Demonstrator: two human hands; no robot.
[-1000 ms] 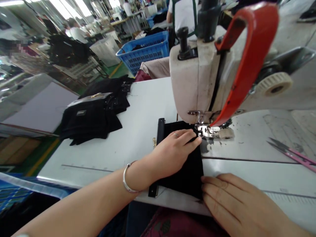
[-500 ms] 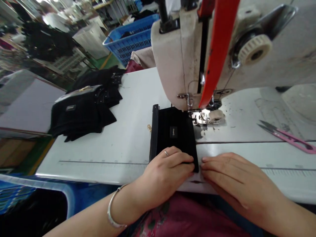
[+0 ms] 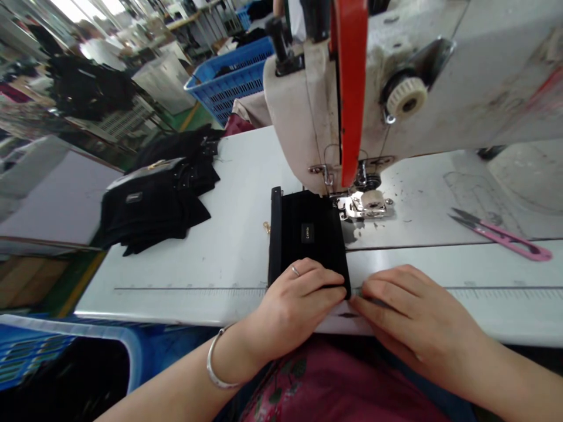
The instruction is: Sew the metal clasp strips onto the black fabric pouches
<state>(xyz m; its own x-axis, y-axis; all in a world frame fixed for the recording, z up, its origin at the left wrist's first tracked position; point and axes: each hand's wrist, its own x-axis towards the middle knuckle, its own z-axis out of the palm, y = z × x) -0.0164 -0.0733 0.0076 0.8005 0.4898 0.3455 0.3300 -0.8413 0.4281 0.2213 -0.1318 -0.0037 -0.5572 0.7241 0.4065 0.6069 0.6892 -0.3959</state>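
A flat black fabric pouch (image 3: 292, 240) with a small label and a dark band along its left side lies under the needle area of the sewing machine (image 3: 299, 111). My left hand (image 3: 299, 305) rests over the pouch's near end, fingers bent and closed on it by the right edge. A ring and a bracelet show on that hand and wrist. Beside the pouch's near right corner is my right hand (image 3: 404, 310), one fingertip touching the corner and the other fingers bent a little apart from it. A gold-coloured zip pull (image 3: 266, 227) sticks out at the left.
Pink-handled thread snips (image 3: 505, 237) lie on the right of the white table (image 3: 237, 217). Several stacked black pouches (image 3: 153, 205) occupy its left side. A blue crate (image 3: 233, 76) stands behind, and a blue bin (image 3: 132, 351) holding dark material sits at the lower left.
My right hand has shifted slightly left, and its fingertip now meets the pouch's corner. My left hand stays on the pouch. The camera view has turned slightly.
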